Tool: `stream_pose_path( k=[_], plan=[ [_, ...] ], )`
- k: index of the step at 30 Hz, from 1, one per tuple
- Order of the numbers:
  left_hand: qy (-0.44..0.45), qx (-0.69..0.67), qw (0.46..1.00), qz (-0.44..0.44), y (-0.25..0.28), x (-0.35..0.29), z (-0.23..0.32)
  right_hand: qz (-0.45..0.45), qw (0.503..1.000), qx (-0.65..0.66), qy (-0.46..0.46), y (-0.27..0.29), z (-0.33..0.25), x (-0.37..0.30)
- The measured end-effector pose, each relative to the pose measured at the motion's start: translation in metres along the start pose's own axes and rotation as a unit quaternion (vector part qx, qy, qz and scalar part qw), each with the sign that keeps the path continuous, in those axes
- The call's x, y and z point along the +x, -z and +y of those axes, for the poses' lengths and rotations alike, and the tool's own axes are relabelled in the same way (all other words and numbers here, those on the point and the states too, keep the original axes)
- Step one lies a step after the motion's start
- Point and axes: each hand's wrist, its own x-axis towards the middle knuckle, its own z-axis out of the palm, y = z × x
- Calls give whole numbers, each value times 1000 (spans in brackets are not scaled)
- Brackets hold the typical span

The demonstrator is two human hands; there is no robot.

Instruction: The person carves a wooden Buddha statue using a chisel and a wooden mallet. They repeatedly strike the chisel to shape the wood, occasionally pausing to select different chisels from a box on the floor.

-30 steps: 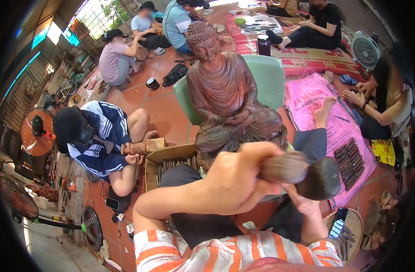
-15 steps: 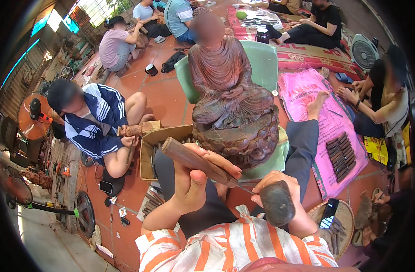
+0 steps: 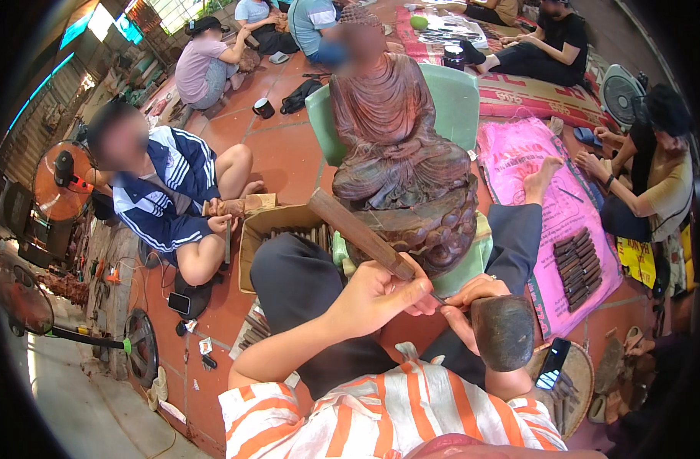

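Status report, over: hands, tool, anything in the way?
Left grip closed on brown wooden-handled tool. Right grip at its thin metal end, partly hidden by dark rounded block. Reddish-brown seated statue just beyond; no obstruction visible.

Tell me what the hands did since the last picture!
The left hand moved right, toward the right hand, and its fingers now close round the lower end of the wooden-handled chisel. Nothing was let go. The dark mallet stays in the right hand, the Buddha statue on its green chair.

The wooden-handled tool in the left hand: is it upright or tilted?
Tilted: in the head view, the wooden handle slants from the left hand toward upper left.
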Motion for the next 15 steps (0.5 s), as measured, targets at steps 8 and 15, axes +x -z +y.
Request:
stream_pose_path(
  k=[8, 15],
  plan=[
    [-106, 109, 986, 68, 21, 23, 31, 72, 991, 5, -115, 6, 20, -8],
    [-474, 388, 749, 252, 77, 86, 93, 66, 984, 19, -163, -8, 22, -1]
  ],
)
